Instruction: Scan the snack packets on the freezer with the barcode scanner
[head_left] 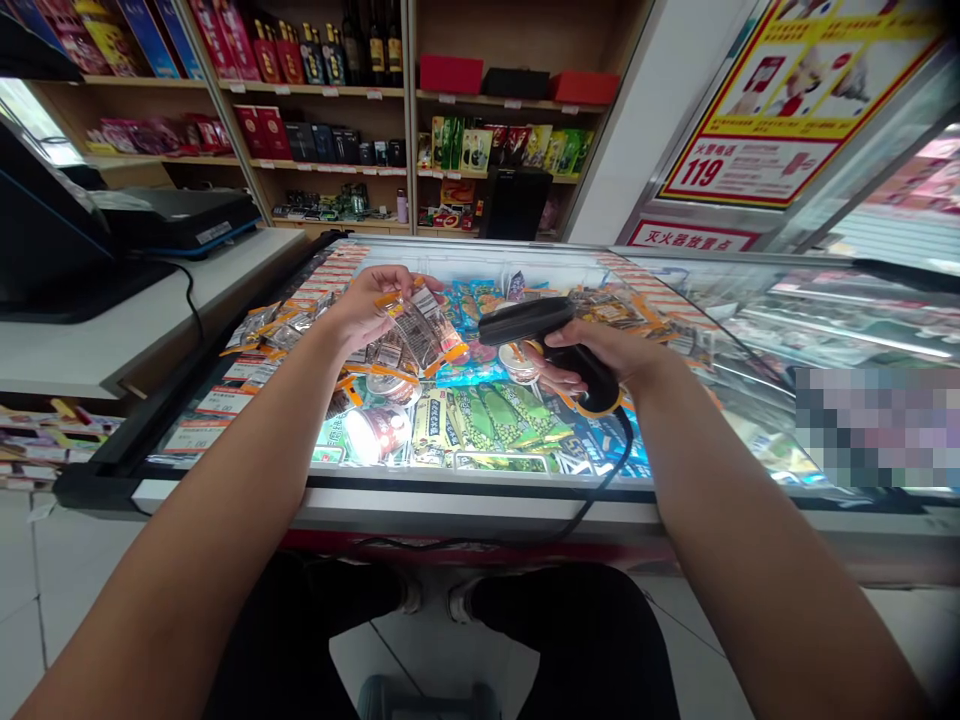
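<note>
My left hand [379, 300] grips a clear snack packet [426, 325] with orange ends by its upper edge, tilted above the freezer's glass top. In my right hand [581, 360] is a black barcode scanner [525, 320], its head pointing left toward the packet, a short gap between them. The scanner's cable [622, 450] hangs down over the freezer's front edge. Similar orange-ended packets [274, 325] lie in a pile to the left, and more packets [615, 310] lie to the right. Green packs [502, 415] show beneath the glass.
A glass-topped freezer [480, 490] stands before me. On the left, a counter [60, 340] holds a dark scale [176, 215] and a monitor. Shelves [315, 90] with boxes and bottles stand behind. A stool [427, 695] is below, between my legs.
</note>
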